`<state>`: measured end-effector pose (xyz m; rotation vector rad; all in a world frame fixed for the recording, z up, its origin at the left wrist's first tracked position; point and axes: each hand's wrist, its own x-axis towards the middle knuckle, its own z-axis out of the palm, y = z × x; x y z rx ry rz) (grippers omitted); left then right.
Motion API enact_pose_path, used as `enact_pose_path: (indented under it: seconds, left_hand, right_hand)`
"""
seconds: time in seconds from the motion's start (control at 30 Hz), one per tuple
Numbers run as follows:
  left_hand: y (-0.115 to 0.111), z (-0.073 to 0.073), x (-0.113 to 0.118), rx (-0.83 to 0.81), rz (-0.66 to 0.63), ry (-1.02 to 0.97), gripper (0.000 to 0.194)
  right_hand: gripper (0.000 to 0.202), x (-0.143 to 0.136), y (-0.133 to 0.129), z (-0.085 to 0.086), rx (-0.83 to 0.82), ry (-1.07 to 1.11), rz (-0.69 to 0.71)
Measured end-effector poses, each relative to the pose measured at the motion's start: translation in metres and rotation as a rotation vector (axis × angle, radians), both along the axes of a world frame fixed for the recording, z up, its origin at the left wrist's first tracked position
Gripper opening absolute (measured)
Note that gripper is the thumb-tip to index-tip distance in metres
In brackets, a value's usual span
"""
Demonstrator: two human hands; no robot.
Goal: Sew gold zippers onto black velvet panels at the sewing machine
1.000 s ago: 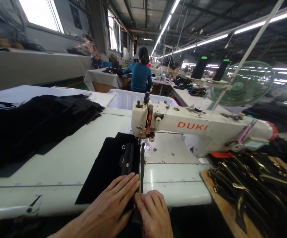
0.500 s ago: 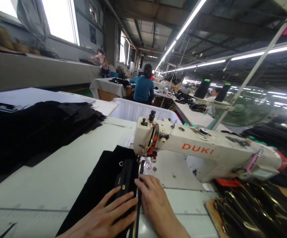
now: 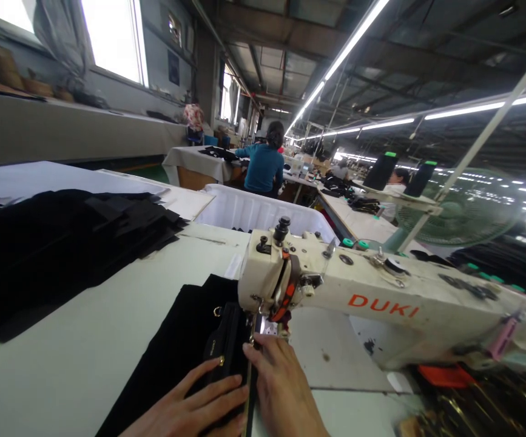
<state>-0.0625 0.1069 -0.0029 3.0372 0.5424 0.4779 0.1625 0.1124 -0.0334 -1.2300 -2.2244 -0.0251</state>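
Observation:
A black fabric panel point(image 3: 167, 340) lies on the machine bed, a black strap piece with gold hardware point(image 3: 219, 340) on top of it. Along its right edge runs a black zipper with a gold line point(image 3: 249, 394), passing under the head of the sewing machine point(image 3: 263, 279). My left hand point(image 3: 199, 403) rests flat on the panel and strap piece, fingers spread, their tips beside the zipper. Just in front of the needle area, my right hand point(image 3: 281, 382) has thumb and fingertips closed at the zipper. The needle itself is hidden.
Stacked black fabric pieces point(image 3: 62, 249) lie on the left of the table. A white bin point(image 3: 263, 206) stands behind the machine. Gold-edged black strips point(image 3: 481, 400) are at lower right, near a fan point(image 3: 463, 206). A person in blue point(image 3: 263, 164) sits ahead.
The view has shifted, so the machine looks larger and lower. Panel and zipper have slid slightly forward under the machine head, and both hands are closer to it.

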Motion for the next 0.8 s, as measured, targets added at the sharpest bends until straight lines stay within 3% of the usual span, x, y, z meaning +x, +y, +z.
enact_pose_path:
  seconds: [0.2,0.3,0.6,0.8]
  left_hand:
    - [0.004,0.009,-0.005,-0.008,-0.047,-0.077,0.055]
    - [-0.001,0.014,-0.003,-0.035,-0.014,-0.061,0.069]
    - [-0.017,0.033,0.0,-0.324,0.109,0.013,0.07]
    - [-0.014,0.033,-0.002,-0.468,0.108,0.034,0.071]
  right_hand:
    - [0.032,0.017,0.009,0.012,-0.197,0.055,-0.215]
    - [0.037,0.014,0.014,0.013,-0.236,-0.003,-0.169]
    - [0.017,-0.002,0.027,0.016,-0.208,-0.082,-0.234]
    - [0.009,-0.01,0.028,0.019,-0.217,-0.08,-0.415]
